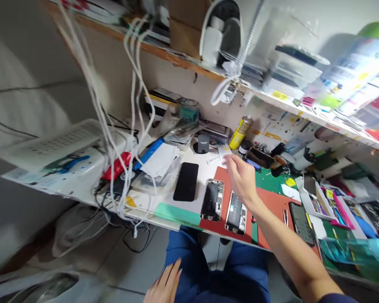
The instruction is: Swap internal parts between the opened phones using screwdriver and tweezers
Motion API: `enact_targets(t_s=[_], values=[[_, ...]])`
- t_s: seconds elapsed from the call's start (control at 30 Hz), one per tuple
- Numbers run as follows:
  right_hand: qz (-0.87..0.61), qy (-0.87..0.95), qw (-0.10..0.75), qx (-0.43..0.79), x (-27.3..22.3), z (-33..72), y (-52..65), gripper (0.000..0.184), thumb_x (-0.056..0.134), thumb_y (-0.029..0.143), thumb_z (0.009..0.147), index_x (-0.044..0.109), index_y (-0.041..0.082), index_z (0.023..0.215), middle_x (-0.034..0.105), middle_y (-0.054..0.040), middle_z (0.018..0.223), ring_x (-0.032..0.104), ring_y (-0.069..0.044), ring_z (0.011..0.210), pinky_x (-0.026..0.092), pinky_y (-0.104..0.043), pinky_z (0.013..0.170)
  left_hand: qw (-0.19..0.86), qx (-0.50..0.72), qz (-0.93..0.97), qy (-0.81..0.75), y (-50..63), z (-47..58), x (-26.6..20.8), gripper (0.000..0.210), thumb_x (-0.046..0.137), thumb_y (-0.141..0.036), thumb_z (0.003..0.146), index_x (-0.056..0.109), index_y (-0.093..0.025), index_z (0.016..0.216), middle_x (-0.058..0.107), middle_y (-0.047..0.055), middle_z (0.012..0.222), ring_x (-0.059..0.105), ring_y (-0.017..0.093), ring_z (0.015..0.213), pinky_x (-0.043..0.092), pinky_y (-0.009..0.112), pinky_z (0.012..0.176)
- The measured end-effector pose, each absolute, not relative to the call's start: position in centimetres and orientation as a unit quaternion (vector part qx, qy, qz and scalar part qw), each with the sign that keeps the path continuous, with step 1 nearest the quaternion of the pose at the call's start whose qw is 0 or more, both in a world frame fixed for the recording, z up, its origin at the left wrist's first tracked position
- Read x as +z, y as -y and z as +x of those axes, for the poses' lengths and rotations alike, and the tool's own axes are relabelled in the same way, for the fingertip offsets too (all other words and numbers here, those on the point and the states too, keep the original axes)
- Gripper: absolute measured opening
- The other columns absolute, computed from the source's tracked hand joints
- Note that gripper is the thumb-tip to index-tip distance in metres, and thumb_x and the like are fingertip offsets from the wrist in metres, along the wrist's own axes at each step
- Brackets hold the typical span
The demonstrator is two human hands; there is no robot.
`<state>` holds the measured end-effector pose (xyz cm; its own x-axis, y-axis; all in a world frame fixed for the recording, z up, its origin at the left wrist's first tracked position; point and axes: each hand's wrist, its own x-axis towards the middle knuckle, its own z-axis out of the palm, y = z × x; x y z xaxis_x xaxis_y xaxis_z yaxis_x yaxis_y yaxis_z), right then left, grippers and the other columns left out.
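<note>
My left hand [166,283] lies flat on my left thigh, its fingers stretched out and holding nothing. Over the back of the red mat [273,202] reaches my right hand [241,176], fingers curled together; its fingertips are blurred, and anything between them is too small to make out. Below it lies an opened phone [236,214] with its battery and boards showing. Another opened phone [212,200] lies to the left of that one. Further left, a black phone screen [186,182] rests on the white tabletop. Just beyond my right fingertips are small white pieces [224,150].
Tweezers [285,217] and a dark phone [301,223] lie at the right. A yellow spray can [241,132] stands behind. White cables [113,160] hang at the left beside papers [161,162]. A loaded shelf [183,63] overhangs the bench.
</note>
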<state>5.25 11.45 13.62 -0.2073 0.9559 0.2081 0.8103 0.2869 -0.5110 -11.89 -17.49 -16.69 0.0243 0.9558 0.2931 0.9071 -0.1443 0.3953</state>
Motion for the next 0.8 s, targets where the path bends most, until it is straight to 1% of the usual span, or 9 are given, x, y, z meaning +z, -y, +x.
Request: enact_targets(t_s=[0.07,0.1,0.17,0.2,0.3,0.4,0.57,0.7,0.8], values=[[-0.622,0.726,0.247,0.157,10.4,10.3,-5.9,0.053,0.028,0.038,0.114,0.073,0.022,0.091,0.068,-0.0061,0.074,0.062,-0.021,0.065,0.046,-0.028,0.064,0.061,0.276,0.734,-0.618,16.1,-11.5,-14.1,0.046,0.052,-0.013,0.101,0.072,-0.036,0.136,0.084,0.004,0.116,0.085,0.026,0.092,0.070,0.032,0.075],[-0.642,0.706,0.249,0.165,8.7,12.5,-3.1,0.055,0.029,0.043,0.113,0.068,0.024,0.079,0.061,-0.0041,0.065,0.057,-0.021,0.059,0.043,-0.029,0.059,0.063,0.289,0.741,-0.603,15.2,-11.2,-12.4,0.041,0.054,-0.016,0.104,0.069,-0.034,0.138,0.084,0.004,0.116,0.084,0.024,0.091,0.070,0.032,0.077],[-0.681,0.644,0.277,0.212,5.3,16.0,2.1,0.054,0.036,0.052,0.112,0.057,0.028,0.068,0.051,-0.0014,0.060,0.051,-0.022,0.056,0.040,-0.031,0.057,0.048,0.321,0.744,-0.584,12.9,-10.2,-8.6,0.035,0.057,-0.020,0.106,0.065,-0.031,0.138,0.083,0.005,0.115,0.083,0.024,0.097,0.067,0.034,0.085],[-0.694,0.619,0.283,0.235,3.8,17.3,4.3,0.054,0.038,0.055,0.111,0.055,0.029,0.068,0.050,-0.0010,0.060,0.050,-0.022,0.055,0.040,-0.032,0.056,0.033,0.336,0.739,-0.583,11.6,-9.5,-6.7,0.031,0.057,-0.021,0.107,0.064,-0.029,0.136,0.083,0.005,0.113,0.082,0.024,0.098,0.066,0.035,0.088],[-0.709,0.581,0.290,0.276,0.8,19.6,8.9,0.048,0.040,0.056,0.110,0.062,0.030,0.077,0.055,-0.0018,0.064,0.054,-0.023,0.056,0.044,-0.034,0.058,0.028,0.335,0.729,-0.597,7.1,-6.7,-2.3,0.022,0.057,-0.030,0.109,0.062,-0.026,0.130,0.079,0.009,0.115,0.079,0.026,0.103,0.062,0.041,0.096],[-0.699,0.585,0.298,0.282,0.0,20.8,10.0,0.042,0.042,0.052,0.110,0.066,0.031,0.083,0.063,-0.0039,0.069,0.060,-0.025,0.059,0.047,-0.037,0.061,0.019,0.298,0.740,-0.603,3.3,-3.2,-0.2,0.030,0.054,-0.042,0.111,0.060,-0.020,0.131,0.075,0.013,0.115,0.075,0.031,0.105,0.062,0.046,0.092],[-0.660,0.596,0.359,0.283,0.2,21.4,7.9,0.036,0.044,0.044,0.111,0.069,0.028,0.090,0.070,-0.0054,0.079,0.066,-0.023,0.064,0.050,-0.034,0.064,0.007,0.218,0.752,-0.622,0.9,2.1,-0.2,0.050,0.055,-0.052,0.108,0.055,-0.013,0.140,0.069,0.018,0.119,0.066,0.037,0.112,0.059,0.052,0.094],[-0.615,0.591,0.421,0.310,-0.4,20.7,6.2,0.037,0.052,0.045,0.110,0.070,0.022,0.087,0.066,-0.0019,0.073,0.058,-0.016,0.056,0.043,-0.028,0.055,-0.061,0.156,0.745,-0.645,1.3,4.5,-0.9,0.064,0.064,-0.044,0.103,0.048,-0.001,0.148,0.063,0.024,0.121,0.060,0.040,0.109,0.058,0.055,0.093],[-0.596,0.560,0.431,0.381,-0.9,19.8,5.5,0.039,0.055,0.049,0.108,0.070,0.020,0.086,0.065,-0.0010,0.069,0.055,-0.013,0.054,0.041,-0.024,0.052,-0.076,0.141,0.740,-0.654,1.5,5.3,-1.1,0.067,0.066,-0.036,0.100,0.045,0.001,0.151,0.061,0.026,0.124,0.058,0.040,0.108,0.057,0.055,0.093]])
